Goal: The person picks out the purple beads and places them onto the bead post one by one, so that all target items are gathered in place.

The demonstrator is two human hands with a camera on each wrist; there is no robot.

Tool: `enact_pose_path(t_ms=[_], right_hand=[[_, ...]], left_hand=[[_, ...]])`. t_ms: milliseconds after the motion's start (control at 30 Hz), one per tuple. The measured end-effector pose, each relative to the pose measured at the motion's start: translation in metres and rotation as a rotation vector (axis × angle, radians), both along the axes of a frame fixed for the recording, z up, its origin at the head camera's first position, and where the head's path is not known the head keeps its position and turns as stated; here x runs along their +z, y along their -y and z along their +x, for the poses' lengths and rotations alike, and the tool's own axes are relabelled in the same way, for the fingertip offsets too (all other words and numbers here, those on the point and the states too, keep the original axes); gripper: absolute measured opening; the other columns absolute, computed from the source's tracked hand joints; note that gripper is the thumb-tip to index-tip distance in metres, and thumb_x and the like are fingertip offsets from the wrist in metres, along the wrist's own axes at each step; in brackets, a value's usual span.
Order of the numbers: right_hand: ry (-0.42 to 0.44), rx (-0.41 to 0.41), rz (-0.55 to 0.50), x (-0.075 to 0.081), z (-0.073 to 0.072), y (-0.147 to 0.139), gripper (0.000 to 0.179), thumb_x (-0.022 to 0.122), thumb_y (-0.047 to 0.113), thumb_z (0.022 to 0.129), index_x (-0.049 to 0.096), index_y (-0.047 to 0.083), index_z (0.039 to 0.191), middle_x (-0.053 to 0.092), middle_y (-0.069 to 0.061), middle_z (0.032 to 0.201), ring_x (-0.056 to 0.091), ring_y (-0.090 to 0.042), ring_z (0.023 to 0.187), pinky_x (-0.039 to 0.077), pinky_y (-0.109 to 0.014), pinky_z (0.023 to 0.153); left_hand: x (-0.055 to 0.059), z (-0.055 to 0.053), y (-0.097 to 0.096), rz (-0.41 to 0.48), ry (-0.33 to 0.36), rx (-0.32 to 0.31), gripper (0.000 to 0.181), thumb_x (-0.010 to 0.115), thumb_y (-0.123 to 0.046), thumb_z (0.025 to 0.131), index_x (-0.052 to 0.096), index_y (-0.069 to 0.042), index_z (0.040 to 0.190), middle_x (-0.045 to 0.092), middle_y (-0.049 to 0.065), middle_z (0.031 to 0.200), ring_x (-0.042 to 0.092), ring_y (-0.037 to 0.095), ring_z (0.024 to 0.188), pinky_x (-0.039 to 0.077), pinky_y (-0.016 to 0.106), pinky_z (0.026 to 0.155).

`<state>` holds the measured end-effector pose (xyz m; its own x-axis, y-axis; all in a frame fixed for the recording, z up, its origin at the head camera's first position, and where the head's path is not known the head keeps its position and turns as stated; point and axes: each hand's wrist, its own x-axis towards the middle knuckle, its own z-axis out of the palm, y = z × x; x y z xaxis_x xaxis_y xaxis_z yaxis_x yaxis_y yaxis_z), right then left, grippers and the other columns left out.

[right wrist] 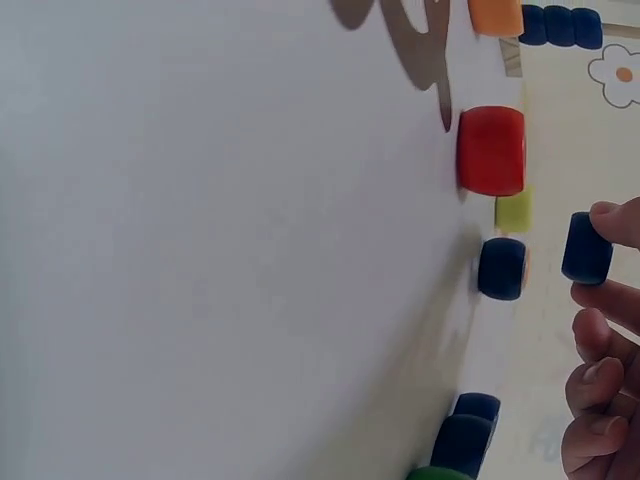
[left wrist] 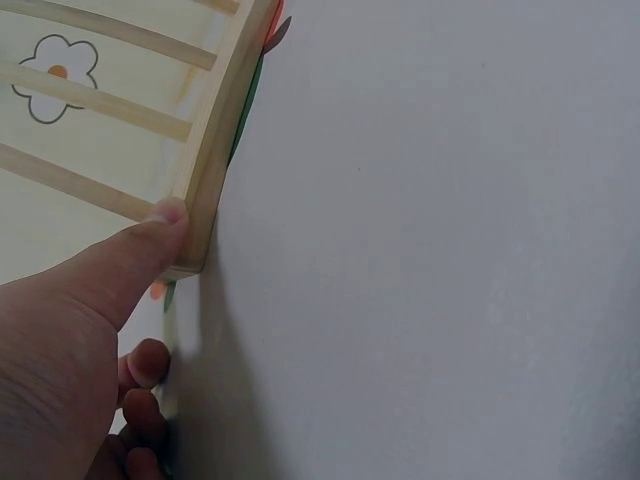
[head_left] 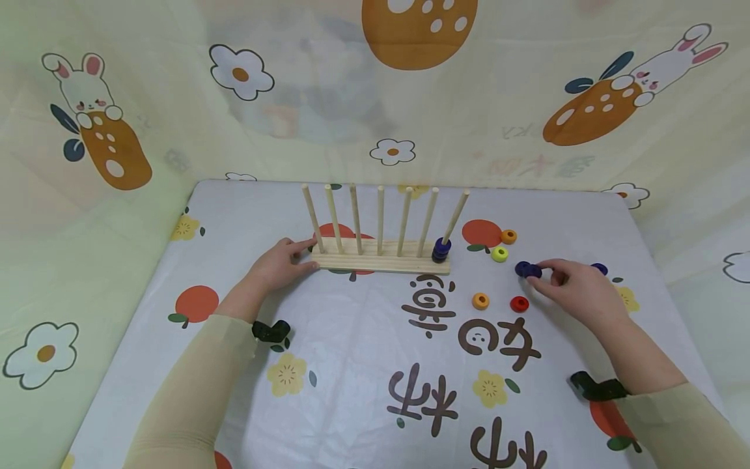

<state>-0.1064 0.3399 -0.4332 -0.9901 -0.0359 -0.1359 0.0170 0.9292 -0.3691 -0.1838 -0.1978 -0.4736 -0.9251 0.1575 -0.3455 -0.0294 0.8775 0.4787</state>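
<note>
A wooden rack (head_left: 381,262) with a row of upright pegs stands toward the back of the table. Its rightmost peg carries a stack of dark blue beads (head_left: 441,251). My left hand (head_left: 282,266) holds the rack's left end, the thumb (left wrist: 165,225) on the base's edge; the index fingertip is hidden in the left wrist view. To the right, my right hand (head_left: 580,290) pinches a dark blue bead (right wrist: 588,248) between thumb and index finger, raised off the table. Another blue bead (right wrist: 502,268) lies on the table close by.
Loose beads lie right of the rack: orange (head_left: 508,236), yellow-green (head_left: 499,254), another orange (head_left: 480,301) and red (head_left: 519,304). Beyond my right hand is a blue bead (head_left: 599,268). A green bead (right wrist: 440,474) shows in the right wrist view. Patterned cloth (head_left: 316,130) hangs behind the table.
</note>
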Motion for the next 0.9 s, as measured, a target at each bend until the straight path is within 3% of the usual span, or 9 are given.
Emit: enact_pose_path(t_ms=[900], right_hand=[[-0.111, 0.009, -0.069, 0.028, -0.012, 0.043, 0.059, 0.065, 0.054, 0.091, 0.064, 0.006, 0.125, 0.055, -0.005, 0.082, 0.048, -0.025, 0.078, 0.037, -0.035, 0.057]], left_hand=[[0.001, 0.001, 0.000, -0.006, -0.007, -0.004, 0.067, 0.068, -0.047, 0.091, 0.040, -0.038, 0.151, 0.048, 0.008, 0.109, 0.048, 0.026, 0.093, 0.041, 0.040, 0.078]])
